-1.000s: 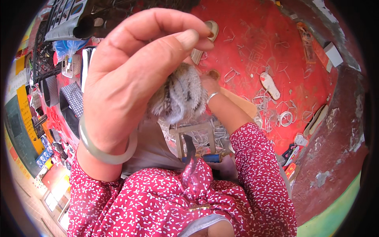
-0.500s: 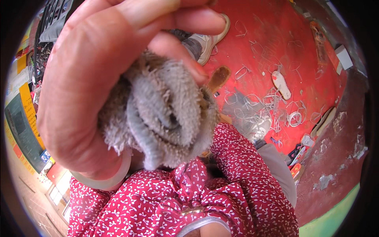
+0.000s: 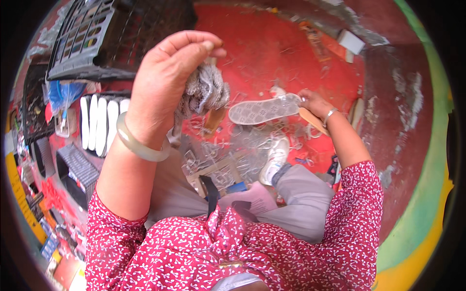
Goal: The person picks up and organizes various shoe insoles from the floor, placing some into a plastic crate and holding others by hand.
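In my left hand [image 3: 167, 72], raised at centre left, the fingers are closed on a crumpled grey terry rag [image 3: 208, 89] that hangs below the palm. A pale jade-like bangle circles that wrist. My right hand [image 3: 315, 103], held out to the right, grips one end of a light grey shoe sole [image 3: 264, 110] with a square tread pattern facing up. The sole points left, toward the rag, with a gap between them. Beside the right wrist is a flat tan piece [image 3: 313, 120]; whether the hand holds it is unclear.
A black plastic crate [image 3: 104, 39] stands at upper left. Below it, several white soles [image 3: 99, 123] stand in a row. Pale strips [image 3: 223, 179] litter the red floor [image 3: 252, 48] between my legs. A small white box [image 3: 351, 42] lies at upper right, near the maroon wall.
The rag in my left hand has moved away from close before the camera. My right hand has come into view with the sole. The view has shifted, showing more of the crates.
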Demonstrator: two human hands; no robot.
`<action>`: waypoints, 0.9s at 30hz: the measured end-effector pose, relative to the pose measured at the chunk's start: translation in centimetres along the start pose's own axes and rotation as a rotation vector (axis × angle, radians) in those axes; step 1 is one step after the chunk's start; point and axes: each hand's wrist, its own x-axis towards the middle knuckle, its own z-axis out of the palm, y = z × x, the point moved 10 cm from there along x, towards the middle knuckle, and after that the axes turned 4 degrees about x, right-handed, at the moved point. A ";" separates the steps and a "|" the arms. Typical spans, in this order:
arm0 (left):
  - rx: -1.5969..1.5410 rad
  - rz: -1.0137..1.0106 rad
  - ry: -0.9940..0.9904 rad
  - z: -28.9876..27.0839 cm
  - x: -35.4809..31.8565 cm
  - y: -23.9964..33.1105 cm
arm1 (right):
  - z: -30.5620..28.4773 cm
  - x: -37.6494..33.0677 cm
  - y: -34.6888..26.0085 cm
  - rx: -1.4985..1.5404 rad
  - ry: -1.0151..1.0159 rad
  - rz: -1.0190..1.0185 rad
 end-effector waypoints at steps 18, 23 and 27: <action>0.074 -0.779 -0.668 24.3 -6.9 -12.1 | 0.5 -34.7 -7.8 -0.239 0.982 -0.491; 0.021 -0.776 -0.520 23.2 -5.1 -13.8 | 1.8 -36.8 -10.5 -0.454 1.049 -0.608; 0.087 -0.408 -0.557 23.4 -2.0 -10.2 | -2.3 -39.7 -7.1 -0.169 1.354 -0.524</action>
